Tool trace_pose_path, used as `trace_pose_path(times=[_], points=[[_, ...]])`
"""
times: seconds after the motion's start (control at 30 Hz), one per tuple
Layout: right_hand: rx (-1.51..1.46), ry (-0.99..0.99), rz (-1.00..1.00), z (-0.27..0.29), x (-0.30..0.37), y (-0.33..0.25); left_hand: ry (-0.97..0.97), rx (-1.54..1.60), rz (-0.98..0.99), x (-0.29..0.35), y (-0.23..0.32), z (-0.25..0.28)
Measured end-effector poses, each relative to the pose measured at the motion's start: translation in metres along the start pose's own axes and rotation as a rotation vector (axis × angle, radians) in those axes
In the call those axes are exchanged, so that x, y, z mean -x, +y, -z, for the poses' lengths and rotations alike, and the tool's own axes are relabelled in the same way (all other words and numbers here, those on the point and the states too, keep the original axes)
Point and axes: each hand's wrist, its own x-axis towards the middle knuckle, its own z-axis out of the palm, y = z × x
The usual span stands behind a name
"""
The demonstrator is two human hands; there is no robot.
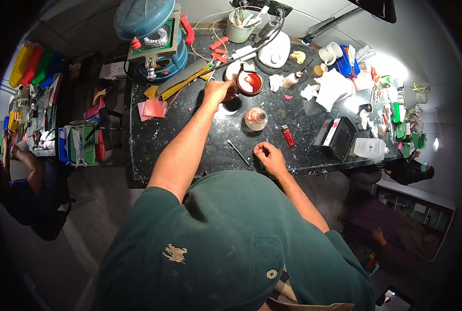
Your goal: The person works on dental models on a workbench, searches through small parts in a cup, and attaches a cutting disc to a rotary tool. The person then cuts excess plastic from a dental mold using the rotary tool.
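Note:
My left hand (219,93) reaches over the dark bench with its fingers closed at the left rim of a round dish of red wax (250,83). A round dark shadow lies below the dish. My right hand (270,157) rests near the front edge, its fingers curled in and nothing visible in them. Left of that hand, a slim metal spatula (238,153) lies at a slant. A squat glass spirit burner (255,119) stands between the dish and my right hand. Beside it on the right is a red lighter (288,136).
A blue machine (175,62) with a dental model stands at the back left. Pink wax sheets (153,109) lie before it. A pot of tools (240,28) and a white device (274,51) are at the back. At right sit crumpled tissue (310,92) and a black box (340,139). Other people work nearby.

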Motion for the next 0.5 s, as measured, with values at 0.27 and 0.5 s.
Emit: trace_pose_path(times=[0.27,0.5], points=[[-0.005,0.02,0.022,-0.003,-0.002,0.011,-0.069,-0.143,-0.076,-0.011,-0.007,0.006],[-0.003,0.033,0.014,-0.003,-0.001,0.008,-0.063,-0.17,-0.086,-0.013,-0.009,0.006]])
